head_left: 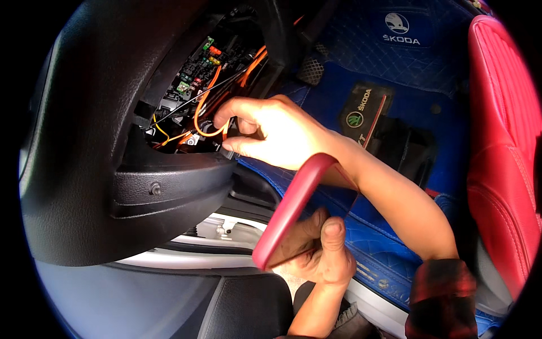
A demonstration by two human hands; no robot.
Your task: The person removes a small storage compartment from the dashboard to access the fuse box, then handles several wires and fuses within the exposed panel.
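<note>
My right hand (276, 130) reaches to the edge of an open cavity in the dashboard side. Its thumb and forefinger close around an orange wire (199, 113), which loops down from the fuse box (197, 79). Coloured fuses sit in that black box, with a thin black cable running across it. A yellow wire (161, 129) and more orange wiring lie lower in the cavity. Below, my left hand (324, 254) grips a smartphone (293, 214) in a dark red case, tilted, its dark glossy face reflecting fingers.
Black dashboard trim (79, 141) surrounds the cavity. The door panel (152, 299) and silver door sill lie along the bottom. Blue quilted floor mats (384, 56) and a pedal (310, 71) are beyond my right arm. A red seat (502, 130) stands at the right.
</note>
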